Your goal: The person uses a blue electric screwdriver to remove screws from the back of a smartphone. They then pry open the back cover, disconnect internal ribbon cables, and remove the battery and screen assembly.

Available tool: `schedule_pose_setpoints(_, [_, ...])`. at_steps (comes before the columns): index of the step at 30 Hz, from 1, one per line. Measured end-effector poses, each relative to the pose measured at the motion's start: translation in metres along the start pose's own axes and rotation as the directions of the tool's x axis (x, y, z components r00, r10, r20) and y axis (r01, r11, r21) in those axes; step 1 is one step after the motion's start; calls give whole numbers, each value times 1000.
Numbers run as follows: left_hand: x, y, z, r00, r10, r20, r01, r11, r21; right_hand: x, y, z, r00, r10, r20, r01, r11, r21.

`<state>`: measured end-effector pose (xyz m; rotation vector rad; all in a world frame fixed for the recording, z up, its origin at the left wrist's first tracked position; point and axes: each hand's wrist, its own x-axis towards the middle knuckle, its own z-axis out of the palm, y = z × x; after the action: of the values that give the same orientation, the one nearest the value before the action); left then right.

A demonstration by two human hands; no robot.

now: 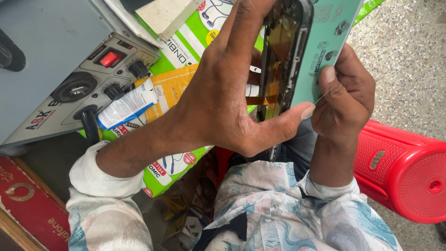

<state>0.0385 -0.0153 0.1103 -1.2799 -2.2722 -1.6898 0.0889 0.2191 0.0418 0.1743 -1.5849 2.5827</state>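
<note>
My left hand (227, 93) grips an opened phone frame (283, 51), held upright on edge, its dark rim and amber flex parts showing. My thumb presses along its lower side. A pale green panel (327, 42) with small printed symbols lies against the frame's right side. My right hand (344, 93) pinches a very thin wire or needle-like tool (321, 97) between thumb and forefinger, its tip at the panel's lower edge near my left thumb.
A grey machine (69, 88) with a red switch (110, 59) and black knobs stands at left. A white tube (127, 104) lies on green and orange boxes (179, 88). A red plastic stool (402, 172) sits at right on speckled floor (409, 56).
</note>
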Motion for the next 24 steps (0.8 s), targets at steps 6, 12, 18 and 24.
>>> schedule_pose_setpoints(6, [1,3,-2,1000,-7,20,7,1000,-18,1,-5,5,1000,1,-21,-2,1000,-26])
schedule_pose_setpoints(12, [0,7,-3,999,-20,43,22,999,-29,-1,-10,11,999,-8,-32,8,1000,-17])
schedule_pose_setpoints(18, [0,9,-4,998,-33,62,36,998,-50,-5,-14,11,998,-5,-58,3,999,-35])
schedule_pose_setpoints(24, [1,7,-6,996,-47,69,54,993,-102,-5,-15,11,998,-8,-55,8,1000,-14])
